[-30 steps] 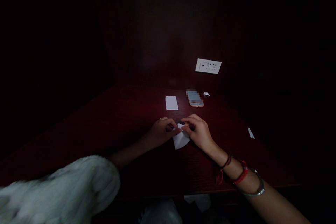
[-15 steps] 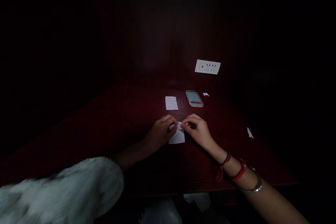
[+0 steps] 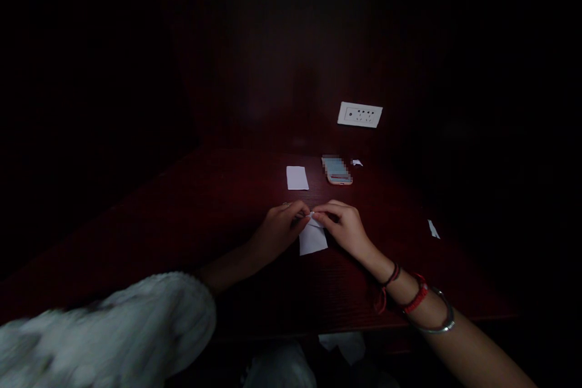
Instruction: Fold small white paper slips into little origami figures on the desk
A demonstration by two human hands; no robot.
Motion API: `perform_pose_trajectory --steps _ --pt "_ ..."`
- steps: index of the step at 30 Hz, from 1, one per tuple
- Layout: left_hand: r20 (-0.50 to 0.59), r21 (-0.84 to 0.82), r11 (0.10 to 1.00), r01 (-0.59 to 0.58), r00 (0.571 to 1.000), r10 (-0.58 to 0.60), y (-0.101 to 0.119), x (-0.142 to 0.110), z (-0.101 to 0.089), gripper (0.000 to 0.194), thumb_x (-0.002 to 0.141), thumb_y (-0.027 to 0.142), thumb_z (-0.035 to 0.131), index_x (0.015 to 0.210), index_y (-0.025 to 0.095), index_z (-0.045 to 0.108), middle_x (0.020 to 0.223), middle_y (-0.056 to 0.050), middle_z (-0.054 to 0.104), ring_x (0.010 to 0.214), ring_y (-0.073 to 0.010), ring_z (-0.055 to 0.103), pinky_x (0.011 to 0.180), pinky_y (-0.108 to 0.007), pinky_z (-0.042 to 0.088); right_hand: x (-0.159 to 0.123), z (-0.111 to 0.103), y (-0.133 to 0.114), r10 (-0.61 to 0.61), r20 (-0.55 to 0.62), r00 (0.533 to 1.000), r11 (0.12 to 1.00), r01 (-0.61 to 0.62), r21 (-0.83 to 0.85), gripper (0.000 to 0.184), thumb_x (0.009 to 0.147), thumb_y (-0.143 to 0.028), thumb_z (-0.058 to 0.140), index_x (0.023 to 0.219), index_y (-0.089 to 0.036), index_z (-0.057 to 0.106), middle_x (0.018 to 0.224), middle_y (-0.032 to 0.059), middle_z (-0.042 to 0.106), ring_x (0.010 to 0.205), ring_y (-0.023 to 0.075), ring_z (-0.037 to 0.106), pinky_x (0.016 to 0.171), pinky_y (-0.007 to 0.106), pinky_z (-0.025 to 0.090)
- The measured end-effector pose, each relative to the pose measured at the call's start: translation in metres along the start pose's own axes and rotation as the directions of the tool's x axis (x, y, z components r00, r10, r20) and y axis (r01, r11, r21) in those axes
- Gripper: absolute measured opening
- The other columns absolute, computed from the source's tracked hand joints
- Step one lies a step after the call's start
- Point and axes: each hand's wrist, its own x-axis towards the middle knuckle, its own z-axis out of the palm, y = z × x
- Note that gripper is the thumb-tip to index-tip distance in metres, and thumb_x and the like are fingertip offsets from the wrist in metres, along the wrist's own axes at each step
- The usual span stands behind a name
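Between my two hands is a small white sheet of paper (image 3: 313,240), its far end folded over and its near part hanging flat toward me. My left hand (image 3: 285,225) pinches the folded end from the left with thumb and fingers. From the right, my right hand (image 3: 342,222) pinches the same end, its fingertips almost meeting those of the left. The fingers cover part of the fold. Beyond the hands, a white rectangle of paper (image 3: 297,178) lies on the dark red table (image 3: 204,194).
A phone (image 3: 337,170) with a blurred screen lies behind my right hand, with a paper scrap (image 3: 357,162) beside it. Another scrap (image 3: 433,229) lies far right. A white socket panel (image 3: 359,114) is on the back wall. Pale paper (image 3: 343,345) shows below the table's front edge.
The paper's far end was creased up between my fingers and is now folded over with a straight edge. The sheet has turned slightly, and my left fingertips have closed in on the fold.
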Motion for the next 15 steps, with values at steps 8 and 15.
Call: perform_pose_trajectory --steps 8,15 --pt "0.015 -0.013 0.999 0.037 0.999 -0.037 0.0021 -0.0003 -0.0005 0.005 0.079 0.021 0.042 0.078 0.019 0.047 0.073 0.002 0.056 0.069 -0.0104 0.053 0.064 -0.023 0.041 0.0020 -0.0021 -0.0062 -0.016 0.041 0.999 0.998 0.018 -0.060 0.012 0.076 -0.017 0.045 0.069 -0.016 0.054 0.067 0.0010 0.051 0.065 0.0109 0.047 0.061 0.022 0.036" --pt "0.048 -0.038 0.998 0.048 0.998 -0.046 -0.0002 0.0002 0.0004 0.005 0.076 0.023 0.048 0.078 0.018 0.047 0.075 0.002 0.056 0.070 -0.0106 0.053 0.064 -0.022 0.042 0.0018 -0.0001 -0.0039 -0.015 0.064 0.998 0.995 0.021 -0.094 0.012 0.078 -0.018 0.042 0.070 -0.016 0.050 0.069 0.0011 0.048 0.065 0.0104 0.045 0.061 0.021 0.036"
